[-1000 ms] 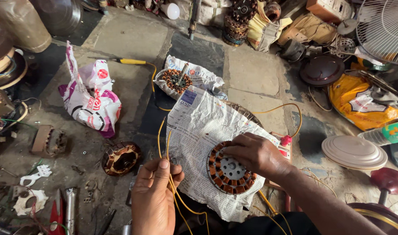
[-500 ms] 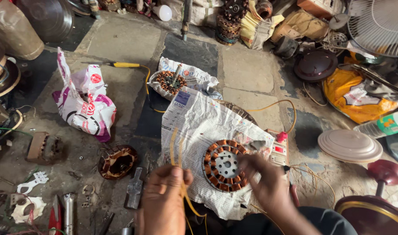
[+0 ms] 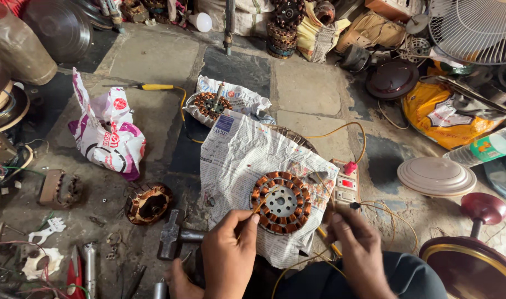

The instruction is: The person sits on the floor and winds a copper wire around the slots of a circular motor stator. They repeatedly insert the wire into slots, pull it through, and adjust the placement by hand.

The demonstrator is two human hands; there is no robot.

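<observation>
copper-wound stator (image 3: 280, 202) sits on newspaper (image 3: 247, 160), centre frame. left hand (image 3: 231, 252) at its 7 o'clock pinches thin wire (image 3: 258, 206); right hand (image 3: 359, 243) at 4 o'clock closed on yellow leads (image 3: 383, 209). stator looks heavy, rigid; windings fragile, so grip the outer rim.

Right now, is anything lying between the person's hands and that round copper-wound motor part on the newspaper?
Nothing visible. The left hand pinches a thin wire that runs straight to the motor part, and the right hand sits just beside it over the newspaper.
</observation>
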